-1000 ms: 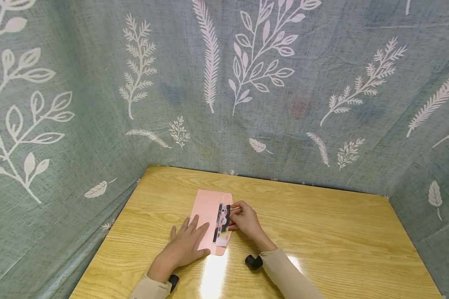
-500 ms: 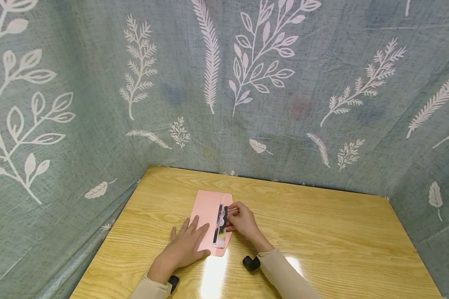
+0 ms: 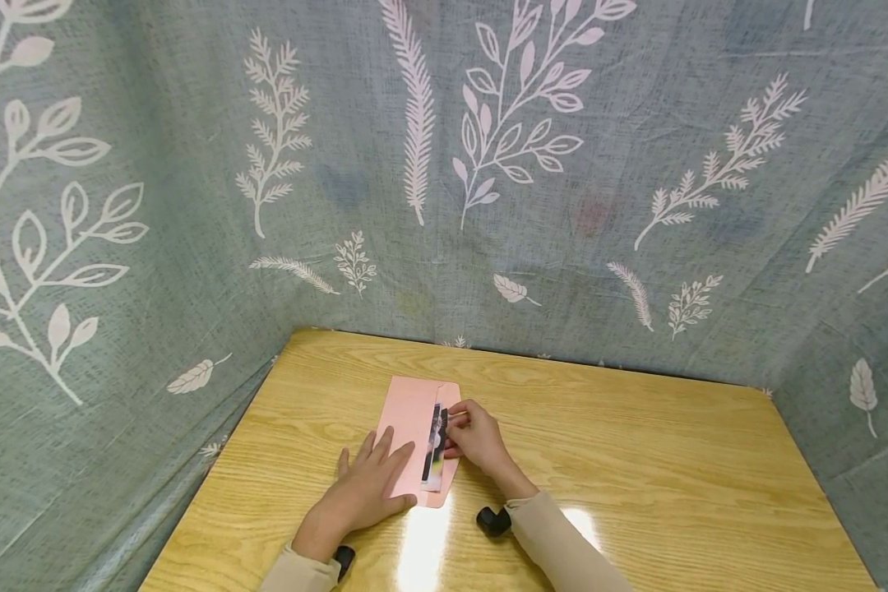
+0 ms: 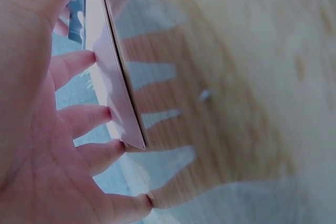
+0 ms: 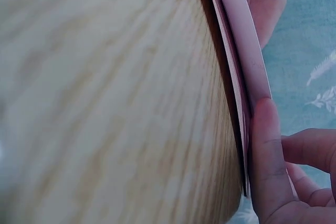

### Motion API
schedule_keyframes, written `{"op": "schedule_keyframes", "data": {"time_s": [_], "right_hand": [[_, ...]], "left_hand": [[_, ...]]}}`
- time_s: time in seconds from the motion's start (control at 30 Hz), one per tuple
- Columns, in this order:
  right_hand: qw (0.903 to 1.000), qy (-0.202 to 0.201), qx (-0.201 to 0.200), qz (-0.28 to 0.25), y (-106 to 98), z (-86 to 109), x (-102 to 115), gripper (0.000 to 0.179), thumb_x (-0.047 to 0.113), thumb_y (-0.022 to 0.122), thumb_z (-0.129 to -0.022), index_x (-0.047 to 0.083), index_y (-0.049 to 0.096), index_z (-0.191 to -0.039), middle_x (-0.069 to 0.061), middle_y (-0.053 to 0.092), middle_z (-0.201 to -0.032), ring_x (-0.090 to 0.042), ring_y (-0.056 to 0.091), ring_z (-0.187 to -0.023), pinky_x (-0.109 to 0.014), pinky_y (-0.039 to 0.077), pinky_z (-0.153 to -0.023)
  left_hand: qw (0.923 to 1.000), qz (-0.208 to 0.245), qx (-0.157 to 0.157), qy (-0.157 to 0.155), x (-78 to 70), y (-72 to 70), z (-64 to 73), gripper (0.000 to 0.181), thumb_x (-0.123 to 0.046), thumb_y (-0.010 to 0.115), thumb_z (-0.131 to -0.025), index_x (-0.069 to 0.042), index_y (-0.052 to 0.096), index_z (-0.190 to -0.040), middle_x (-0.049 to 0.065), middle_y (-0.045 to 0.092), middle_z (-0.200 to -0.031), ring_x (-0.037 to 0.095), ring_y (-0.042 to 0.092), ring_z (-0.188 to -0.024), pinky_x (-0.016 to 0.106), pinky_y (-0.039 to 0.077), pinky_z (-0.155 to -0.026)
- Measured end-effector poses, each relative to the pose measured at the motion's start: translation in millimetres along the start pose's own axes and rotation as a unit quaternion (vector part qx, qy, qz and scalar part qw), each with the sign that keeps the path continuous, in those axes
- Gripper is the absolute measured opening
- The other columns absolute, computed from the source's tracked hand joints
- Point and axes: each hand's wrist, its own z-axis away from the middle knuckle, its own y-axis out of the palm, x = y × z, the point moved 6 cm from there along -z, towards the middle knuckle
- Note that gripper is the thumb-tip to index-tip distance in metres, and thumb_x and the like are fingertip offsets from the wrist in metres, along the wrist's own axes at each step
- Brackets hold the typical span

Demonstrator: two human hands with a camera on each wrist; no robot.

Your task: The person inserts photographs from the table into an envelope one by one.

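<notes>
A pink envelope [image 3: 409, 401] lies on the table with its flap side toward the right. My left hand [image 3: 364, 487] rests on it with spread fingers, and the left wrist view has the fingertips [image 4: 102, 113] along the envelope's edge [image 4: 119, 98]. Out of the envelope's opening sticks a strip of printed photo [image 3: 435, 464], dark with white, pink and yellow patches; the rest of it is hidden inside. My right hand [image 3: 481, 440] pinches the photo's outer edge. In the right wrist view, its finger [image 5: 269, 150] lies against the photo's pale back [image 5: 251, 51].
Underneath is a wood-grain table [image 3: 636, 469] with a bright glare patch near its front edge. A grey-green curtain [image 3: 444, 271] with white leaf prints hangs behind and at both sides. A black device [image 3: 493, 521] sits at the right wrist, by a beige sleeve [image 3: 562, 543].
My right hand has moved slightly left with the photo, and less of the photo now shows outside the envelope. The left hand has stayed in place.
</notes>
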Motion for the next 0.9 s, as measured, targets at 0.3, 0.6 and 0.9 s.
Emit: {"op": "schedule_keyframes", "data": {"time_s": [0.3,0.6,0.9], "right_hand": [[0.9998,0.002,-0.006,0.018,1.7,0.7,2.8,0.027,-0.015,0.057,-0.093,-0.008,0.055,-0.119,-0.020,0.062,-0.092,-0.025,0.066,-0.064,-0.040,0.059,-0.056],[0.9996,0.011,-0.006,0.025,-2.8,5.4,5.0,0.023,-0.010,0.056,-0.096,-0.008,0.055,-0.119,-0.019,0.062,-0.093,-0.024,0.067,-0.067,-0.039,0.060,-0.058],[0.9961,0.053,0.035,-0.061,-11.9,12.5,-1.7,0.031,-0.002,0.050,-0.102,-0.013,0.048,-0.131,-0.026,0.062,-0.106,-0.035,0.071,-0.083,-0.043,0.060,-0.072]], "left_hand": [[1.0000,0.002,-0.001,0.003,-1.9,-1.5,0.8,0.080,-0.057,0.068,-0.089,-0.022,0.040,-0.155,0.019,0.021,-0.163,0.046,0.015,-0.147,0.079,0.014,-0.103],[0.9999,0.011,0.001,0.004,-2.9,-2.3,0.8,0.081,-0.057,0.068,-0.089,-0.022,0.039,-0.156,0.019,0.019,-0.163,0.047,0.013,-0.147,0.079,0.012,-0.103],[0.9999,0.006,0.009,0.000,0.4,0.6,-0.3,0.081,-0.058,0.067,-0.089,-0.024,0.037,-0.156,0.018,0.018,-0.164,0.046,0.012,-0.148,0.079,0.012,-0.104]]}}
